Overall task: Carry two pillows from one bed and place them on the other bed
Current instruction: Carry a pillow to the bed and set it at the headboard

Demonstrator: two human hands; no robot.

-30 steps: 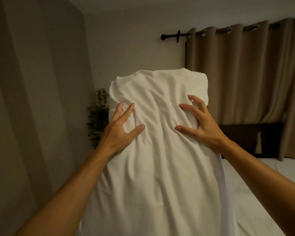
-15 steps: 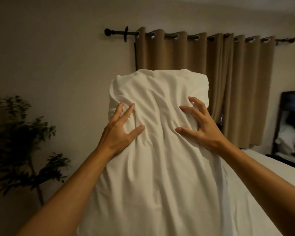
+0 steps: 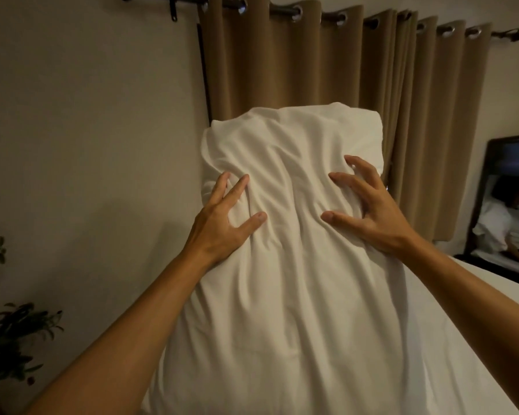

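A white pillow (image 3: 291, 289) in a creased case stands upright in front of me and fills the middle of the view. My left hand (image 3: 222, 223) presses into its left side with fingers spread and dug into the cloth. On the right side, my right hand (image 3: 369, 214) grips it the same way. Both arms reach forward and hold the pillow up off the white bed (image 3: 474, 319), which shows at the lower right. Only one pillow is visible.
Brown curtains (image 3: 312, 70) hang on a dark rod behind the pillow. A bare wall lies to the left, with a leafy plant (image 3: 9, 348) at the lower left. A dark-framed mirror (image 3: 510, 211) at the right edge reflects a person.
The view has swung right: curtains and plant slid left, and the mirror came in at the right. My hands keep the same grip on the pillow.
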